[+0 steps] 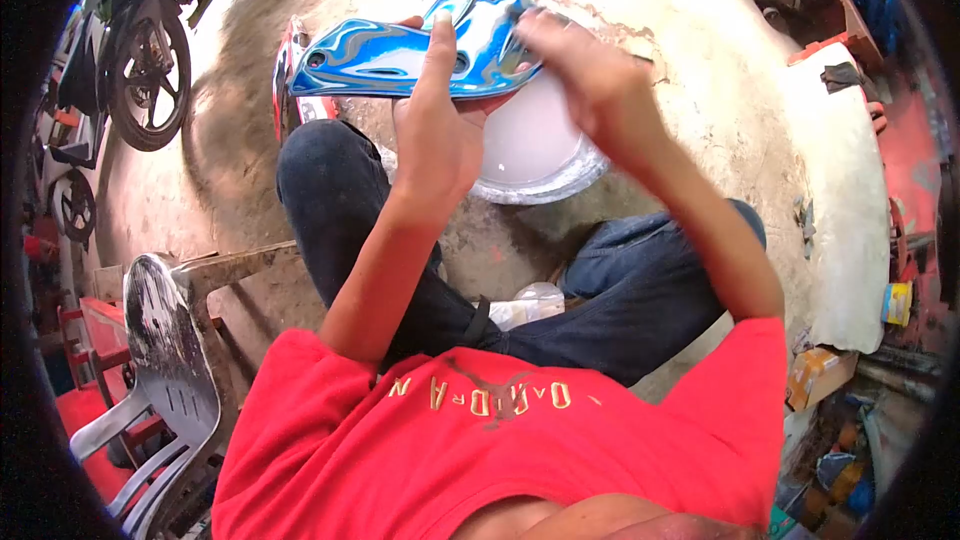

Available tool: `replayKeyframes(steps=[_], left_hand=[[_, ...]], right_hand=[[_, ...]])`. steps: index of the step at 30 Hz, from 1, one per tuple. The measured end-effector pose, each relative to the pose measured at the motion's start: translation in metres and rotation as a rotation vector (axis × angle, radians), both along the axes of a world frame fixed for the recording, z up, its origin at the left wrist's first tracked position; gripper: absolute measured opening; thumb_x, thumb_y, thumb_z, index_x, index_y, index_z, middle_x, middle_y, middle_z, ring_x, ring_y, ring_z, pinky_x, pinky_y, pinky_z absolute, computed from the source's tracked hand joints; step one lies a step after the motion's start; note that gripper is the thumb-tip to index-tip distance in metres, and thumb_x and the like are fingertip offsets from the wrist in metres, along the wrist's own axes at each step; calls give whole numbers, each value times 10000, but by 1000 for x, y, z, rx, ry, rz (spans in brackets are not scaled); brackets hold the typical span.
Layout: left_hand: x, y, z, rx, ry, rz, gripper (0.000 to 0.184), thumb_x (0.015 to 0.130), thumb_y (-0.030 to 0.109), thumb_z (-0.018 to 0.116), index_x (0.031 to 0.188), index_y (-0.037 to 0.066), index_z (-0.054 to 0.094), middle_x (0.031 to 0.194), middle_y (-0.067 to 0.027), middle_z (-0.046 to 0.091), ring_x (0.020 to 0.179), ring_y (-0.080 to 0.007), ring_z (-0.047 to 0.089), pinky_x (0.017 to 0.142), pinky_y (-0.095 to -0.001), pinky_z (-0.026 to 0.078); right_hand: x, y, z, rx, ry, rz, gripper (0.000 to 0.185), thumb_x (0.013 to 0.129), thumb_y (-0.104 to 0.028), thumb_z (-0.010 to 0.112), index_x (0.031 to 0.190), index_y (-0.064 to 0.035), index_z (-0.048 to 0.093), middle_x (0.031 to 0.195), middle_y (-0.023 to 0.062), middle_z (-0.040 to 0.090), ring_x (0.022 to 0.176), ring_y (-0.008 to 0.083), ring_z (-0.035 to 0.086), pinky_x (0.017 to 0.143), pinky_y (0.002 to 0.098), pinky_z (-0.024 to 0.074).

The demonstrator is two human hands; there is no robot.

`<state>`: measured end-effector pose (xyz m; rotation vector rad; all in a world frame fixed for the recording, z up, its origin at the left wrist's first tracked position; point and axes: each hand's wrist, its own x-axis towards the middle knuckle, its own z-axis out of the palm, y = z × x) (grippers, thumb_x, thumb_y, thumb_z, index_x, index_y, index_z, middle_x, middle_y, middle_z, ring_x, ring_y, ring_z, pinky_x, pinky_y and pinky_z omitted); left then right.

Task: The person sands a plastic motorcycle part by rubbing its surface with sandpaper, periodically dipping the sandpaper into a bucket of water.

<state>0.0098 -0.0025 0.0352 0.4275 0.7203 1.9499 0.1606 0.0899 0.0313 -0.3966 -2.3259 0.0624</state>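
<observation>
My left hand [438, 135] grips a glossy motorcycle body panel [385, 50] swirled in blue, white and grey. The thumb lies over its top face while the fingers pass underneath. The panel has several holes and a narrow arm reaching away at the top. At its right end is my right hand [590, 70], smeared by motion, with fingertips at or just above the surface. Whether those fingers hold anything is unclear. Below the panel, between my knees, stands a round white tub [535, 155], partly covered by the panel and my right hand.
Behind my left knee a red and white panel [290, 70] stands on the concrete floor. Motorcycles [150, 70] are parked at the upper left. A worn plastic chair [165, 340] is at my left. A clear container [530, 308] lies near my lap. Clutter and a cardboard box [820, 377] line the right.
</observation>
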Motion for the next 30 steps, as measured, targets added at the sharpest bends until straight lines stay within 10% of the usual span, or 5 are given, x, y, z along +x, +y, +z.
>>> replayKeyframes(steps=[7, 12, 27, 30], left_hand=[[-11, -2, -8, -50, 339, 59, 344, 1003, 172, 600, 1300, 109, 439, 1254, -152, 576, 1090, -265, 661, 844, -451, 621], [-22, 6, -12, -41, 71, 41, 335, 959, 148, 627, 1263, 123, 489, 1245, -158, 585, 1076, -287, 663, 776, -531, 615], [-16, -1, 6, -37, 3, 9, 367, 945, 108, 632, 1273, 105, 466, 1193, -138, 599, 1024, -271, 682, 819, -396, 616], [-26, 8, -12, -19, 43, 38, 327, 957, 103, 614, 1257, 109, 483, 1182, -147, 615, 1048, -304, 672, 815, -507, 608]], right_hand=[[6, 12, 11, -205, -14, -106, 338, 911, 35, 583, 1238, -25, 643, 1221, 203, 669, 1145, 318, 661, 960, 375, 541], [-8, -43, 17, -59, -38, 113, 364, 895, 16, 565, 1251, -26, 630, 1208, 191, 674, 1157, 316, 648, 981, 394, 524], [-3, -15, 12, 21, -38, -34, 399, 819, -70, 601, 1214, -30, 643, 1176, 163, 691, 1054, 295, 685, 904, 392, 559], [-13, -41, 10, 122, -30, 104, 406, 815, -37, 580, 1217, -23, 634, 1175, 173, 686, 1042, 319, 679, 894, 399, 562]])
